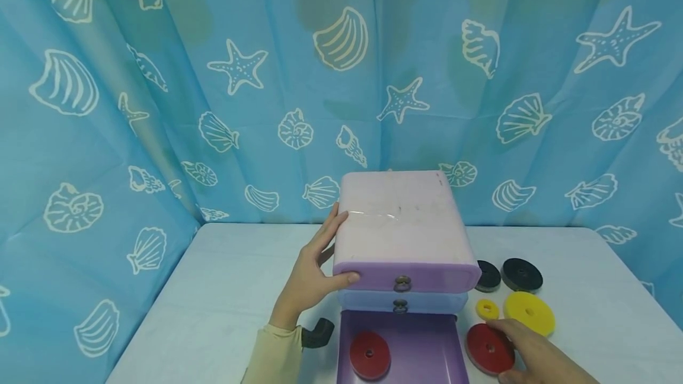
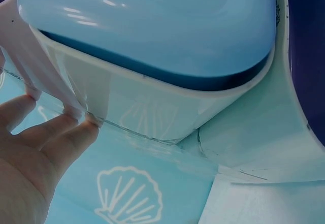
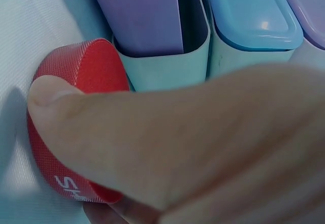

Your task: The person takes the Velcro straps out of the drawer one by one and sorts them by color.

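Observation:
A small chest of drawers (image 1: 405, 218) has a pale pink top, with a purple top drawer (image 1: 373, 277) and a blue middle drawer (image 1: 368, 301) closed. Its purple bottom drawer (image 1: 421, 348) is pulled out, and one red roll of tape (image 1: 370, 355) lies flat inside. My left hand (image 1: 315, 271) rests against the chest's left side, thumb on the front corner; the left wrist view shows its fingertips (image 2: 91, 120) touching the side wall. Right of the open drawer, my right hand (image 1: 533, 351) grips another red roll (image 3: 101, 66), thumb across its woven, lettered edge.
Beyond the right hand lie a large yellow roll (image 1: 528, 313), a small yellow roll (image 1: 487, 309) and two black rolls (image 1: 522, 275), close to the chest's right side. A blue shell-patterned curtain (image 1: 299, 88) hangs behind the white table (image 1: 240, 277).

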Demonstrator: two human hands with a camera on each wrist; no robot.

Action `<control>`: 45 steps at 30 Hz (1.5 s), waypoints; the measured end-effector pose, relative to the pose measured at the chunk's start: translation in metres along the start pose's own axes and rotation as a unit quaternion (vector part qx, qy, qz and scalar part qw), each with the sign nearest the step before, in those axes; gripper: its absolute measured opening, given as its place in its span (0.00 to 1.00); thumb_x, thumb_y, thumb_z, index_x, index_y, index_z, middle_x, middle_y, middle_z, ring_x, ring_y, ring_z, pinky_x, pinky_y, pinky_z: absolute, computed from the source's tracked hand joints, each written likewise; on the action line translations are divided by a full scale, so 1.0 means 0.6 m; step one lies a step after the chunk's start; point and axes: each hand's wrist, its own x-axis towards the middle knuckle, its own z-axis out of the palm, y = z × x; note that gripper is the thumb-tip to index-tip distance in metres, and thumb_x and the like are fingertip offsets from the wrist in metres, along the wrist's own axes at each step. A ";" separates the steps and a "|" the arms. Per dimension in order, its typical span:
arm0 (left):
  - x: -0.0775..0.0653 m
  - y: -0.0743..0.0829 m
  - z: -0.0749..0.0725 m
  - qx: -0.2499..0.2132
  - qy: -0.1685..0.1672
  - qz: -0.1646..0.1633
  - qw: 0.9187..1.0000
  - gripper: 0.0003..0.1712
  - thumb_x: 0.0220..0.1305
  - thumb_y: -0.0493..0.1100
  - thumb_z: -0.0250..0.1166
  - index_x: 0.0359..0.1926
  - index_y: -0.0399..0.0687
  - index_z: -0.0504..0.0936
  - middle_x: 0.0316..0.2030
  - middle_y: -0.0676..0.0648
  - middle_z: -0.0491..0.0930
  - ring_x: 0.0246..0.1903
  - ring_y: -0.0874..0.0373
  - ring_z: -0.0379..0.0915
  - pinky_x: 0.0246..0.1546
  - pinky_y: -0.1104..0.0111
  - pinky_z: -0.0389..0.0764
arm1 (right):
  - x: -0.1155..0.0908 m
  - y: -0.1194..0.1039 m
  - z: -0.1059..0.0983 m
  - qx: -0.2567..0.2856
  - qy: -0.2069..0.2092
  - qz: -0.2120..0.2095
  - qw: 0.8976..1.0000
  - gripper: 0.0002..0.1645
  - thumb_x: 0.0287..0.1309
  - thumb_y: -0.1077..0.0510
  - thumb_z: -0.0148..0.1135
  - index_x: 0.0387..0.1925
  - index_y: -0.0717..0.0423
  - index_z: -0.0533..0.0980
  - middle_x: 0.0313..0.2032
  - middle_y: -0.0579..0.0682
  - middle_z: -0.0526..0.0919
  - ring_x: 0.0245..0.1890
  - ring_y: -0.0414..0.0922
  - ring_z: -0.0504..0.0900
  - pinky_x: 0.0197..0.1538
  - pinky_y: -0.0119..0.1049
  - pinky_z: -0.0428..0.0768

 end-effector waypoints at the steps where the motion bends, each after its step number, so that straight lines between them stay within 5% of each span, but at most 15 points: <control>1: 0.000 0.001 0.000 -0.001 0.000 0.001 1.000 0.53 0.56 0.49 0.77 0.78 0.62 0.59 0.80 0.55 0.44 0.77 0.55 0.43 0.67 0.44 0.65 | -0.001 -0.001 0.000 -0.002 0.000 -0.003 1.000 0.55 0.35 0.51 0.85 0.65 0.61 0.68 0.57 0.52 0.77 0.49 0.50 0.77 0.53 0.58 0.81; 11: -0.002 0.000 0.000 -0.003 0.000 0.002 1.000 0.52 0.57 0.49 0.77 0.78 0.62 0.59 0.80 0.55 0.44 0.77 0.55 0.43 0.67 0.43 0.65 | -0.001 -0.004 -0.001 -0.009 0.006 -0.004 1.000 0.58 0.32 0.49 0.86 0.66 0.61 0.68 0.57 0.53 0.77 0.51 0.52 0.76 0.54 0.59 0.80; 17: -0.002 0.001 0.002 -0.003 0.000 -0.001 1.000 0.52 0.57 0.50 0.77 0.78 0.62 0.59 0.80 0.55 0.44 0.77 0.55 0.42 0.67 0.45 0.66 | -0.005 -0.009 -0.006 -0.001 0.031 0.006 0.999 0.60 0.27 0.44 0.87 0.66 0.53 0.69 0.60 0.53 0.76 0.53 0.53 0.76 0.51 0.58 0.82; 35: -0.001 -0.004 0.000 -0.011 0.000 0.005 1.000 0.52 0.56 0.50 0.77 0.78 0.62 0.59 0.80 0.55 0.44 0.77 0.56 0.43 0.67 0.43 0.65 | -0.047 -0.065 -0.005 0.042 0.144 -0.094 0.984 0.45 0.50 0.44 0.78 0.66 0.53 0.70 0.59 0.54 0.79 0.50 0.50 0.82 0.47 0.50 0.86; 45: -0.001 -0.001 0.000 -0.010 -0.001 0.006 1.000 0.52 0.56 0.50 0.77 0.78 0.62 0.59 0.80 0.55 0.44 0.77 0.56 0.43 0.67 0.48 0.66 | -0.057 -0.097 0.007 0.057 0.109 -0.141 0.982 0.36 0.55 0.41 0.74 0.62 0.49 0.74 0.56 0.46 0.82 0.48 0.43 0.83 0.50 0.45 0.85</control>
